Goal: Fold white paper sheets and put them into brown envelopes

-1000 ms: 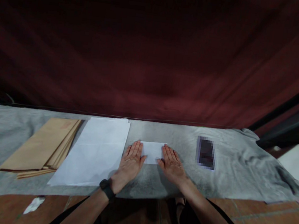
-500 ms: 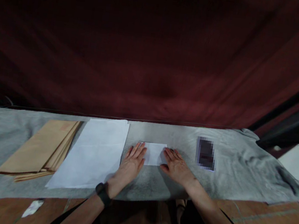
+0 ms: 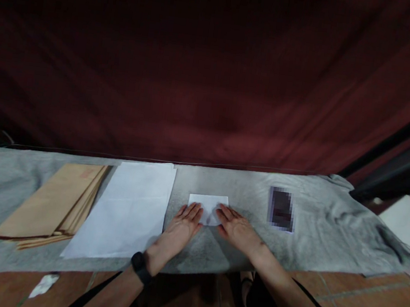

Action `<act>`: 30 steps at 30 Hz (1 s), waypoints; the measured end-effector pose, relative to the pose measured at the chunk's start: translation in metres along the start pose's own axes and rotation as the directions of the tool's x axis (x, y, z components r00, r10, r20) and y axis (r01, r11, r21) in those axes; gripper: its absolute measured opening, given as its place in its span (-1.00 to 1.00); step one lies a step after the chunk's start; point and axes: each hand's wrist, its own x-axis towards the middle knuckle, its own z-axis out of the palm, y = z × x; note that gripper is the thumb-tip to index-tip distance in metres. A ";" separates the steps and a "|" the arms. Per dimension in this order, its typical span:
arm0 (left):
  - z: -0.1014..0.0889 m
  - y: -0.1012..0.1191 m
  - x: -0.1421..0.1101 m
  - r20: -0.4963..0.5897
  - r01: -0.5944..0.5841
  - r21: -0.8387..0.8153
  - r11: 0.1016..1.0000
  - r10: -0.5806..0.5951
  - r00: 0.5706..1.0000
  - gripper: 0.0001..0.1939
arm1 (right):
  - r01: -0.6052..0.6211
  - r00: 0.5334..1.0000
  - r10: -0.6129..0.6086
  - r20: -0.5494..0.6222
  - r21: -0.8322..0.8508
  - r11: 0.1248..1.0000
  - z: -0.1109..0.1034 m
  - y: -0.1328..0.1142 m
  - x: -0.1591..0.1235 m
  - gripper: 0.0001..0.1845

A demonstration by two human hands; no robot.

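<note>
A small white folded paper [image 3: 209, 202] lies flat on the grey cloth [image 3: 239, 183] in front of me. My left hand [image 3: 185, 221] rests on its left part, fingers stretched out and pointing away from me. On its right part lies my right hand [image 3: 235, 225], also flat with the fingers extended. Both hands cover the paper's near corners; its far edge shows. Left of my left hand is a stack of large white paper sheets [image 3: 125, 208].
Several brown paper envelopes [image 3: 51, 199] lie at the left. To the right is a dark, pixelated item [image 3: 282, 209]. A dark red curtain [image 3: 214, 84] hangs behind the cloth. On the tiled floor [image 3: 370, 301] near the front left sits a white scrap [image 3: 44, 285].
Both hands have slid slightly inward over the small paper, so they are closer together. More of its far corners now shows. The other things have stayed in place.
</note>
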 end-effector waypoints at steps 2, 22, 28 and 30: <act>-0.002 0.001 0.000 0.026 -0.007 0.001 1.000 0.007 1.000 -0.59 | 0.014 1.000 -0.014 0.012 0.004 1.000 -0.001 0.000 0.000 -0.44; -0.018 -0.012 0.023 0.013 0.144 -0.977 0.156 -0.633 0.774 -0.77 | -0.181 0.835 0.538 -0.112 0.868 0.462 -0.002 0.021 0.024 -0.64; 0.000 -0.012 0.029 -0.082 0.387 -0.736 0.556 -0.640 0.764 -0.67 | -0.305 0.810 0.497 -0.312 0.499 0.811 0.008 0.009 0.024 -0.56; 0.000 -0.011 0.029 -0.098 0.442 -0.615 0.652 -0.620 0.778 -0.64 | -0.222 0.856 0.365 -0.367 0.377 0.899 0.009 -0.003 0.023 -0.50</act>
